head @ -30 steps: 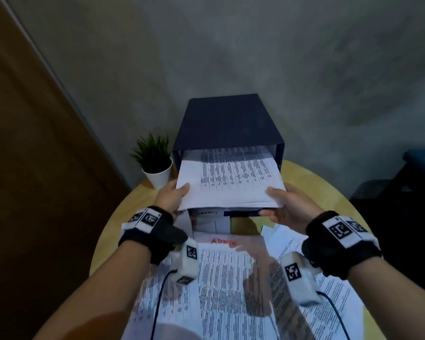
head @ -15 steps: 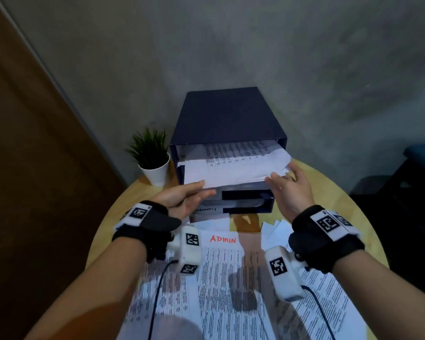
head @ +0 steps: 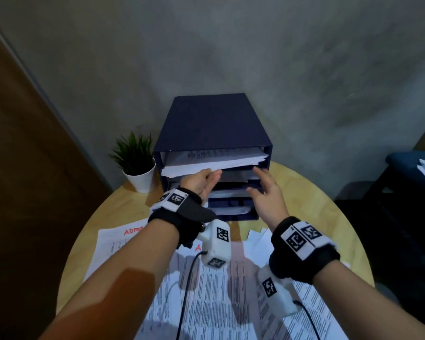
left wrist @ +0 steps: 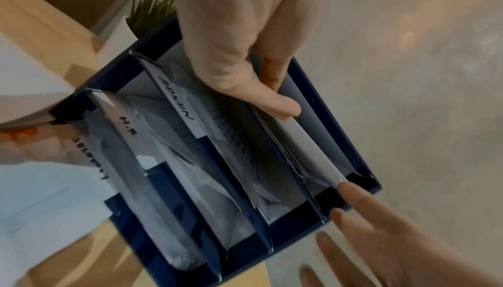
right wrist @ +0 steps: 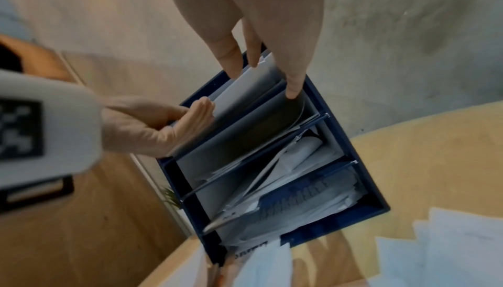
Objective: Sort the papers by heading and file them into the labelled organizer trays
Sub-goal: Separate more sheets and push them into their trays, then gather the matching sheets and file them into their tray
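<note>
Head view, centre of the frame: we see a dark blue organizer [head: 211, 128] on a round wooden table [head: 324, 207]. A stack of papers [head: 214, 163] sits in its top tray, front edge sticking out. Our left hand [head: 203, 181], fingers straight and together, presses that edge. Our right hand [head: 265, 190], fingers spread, holds nothing, fingertips at the stack's right corner. More printed sheets [head: 206, 290] cover the lower frame; a potted plant [head: 136, 165] stands left of the organizer.

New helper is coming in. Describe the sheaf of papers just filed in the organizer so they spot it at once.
On the round wooden table, against the wall, stands a dark blue organizer beside a small potted plant. The sheaf lies in its top tray, under the lid, both hands' fingertips at its edge. Unlike the papers in the lower trays, it sticks out past the front.
</note>
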A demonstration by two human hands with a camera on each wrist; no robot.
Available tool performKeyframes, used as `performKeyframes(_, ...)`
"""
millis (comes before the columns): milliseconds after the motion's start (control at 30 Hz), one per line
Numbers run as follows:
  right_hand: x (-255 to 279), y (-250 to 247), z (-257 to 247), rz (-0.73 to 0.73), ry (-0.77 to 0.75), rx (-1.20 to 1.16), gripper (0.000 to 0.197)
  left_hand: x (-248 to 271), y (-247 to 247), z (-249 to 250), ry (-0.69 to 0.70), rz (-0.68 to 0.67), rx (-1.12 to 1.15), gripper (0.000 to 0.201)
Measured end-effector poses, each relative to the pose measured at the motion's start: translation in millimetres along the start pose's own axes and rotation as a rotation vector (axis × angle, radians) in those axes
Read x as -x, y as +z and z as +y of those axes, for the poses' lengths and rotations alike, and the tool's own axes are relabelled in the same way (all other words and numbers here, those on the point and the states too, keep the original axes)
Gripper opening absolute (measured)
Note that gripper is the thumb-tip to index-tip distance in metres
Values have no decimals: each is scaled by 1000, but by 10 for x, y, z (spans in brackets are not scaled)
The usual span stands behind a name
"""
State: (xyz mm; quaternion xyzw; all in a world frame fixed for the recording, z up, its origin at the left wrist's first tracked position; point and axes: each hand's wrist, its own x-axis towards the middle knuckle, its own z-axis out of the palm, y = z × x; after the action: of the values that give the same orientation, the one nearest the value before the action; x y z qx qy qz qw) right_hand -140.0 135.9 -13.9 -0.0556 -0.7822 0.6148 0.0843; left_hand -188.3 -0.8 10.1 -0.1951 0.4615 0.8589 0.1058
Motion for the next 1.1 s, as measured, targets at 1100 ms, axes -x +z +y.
performKeyframes(1100,297,105,493,-463,203,496,56,-241,-582,31,253,217,-1025,39)
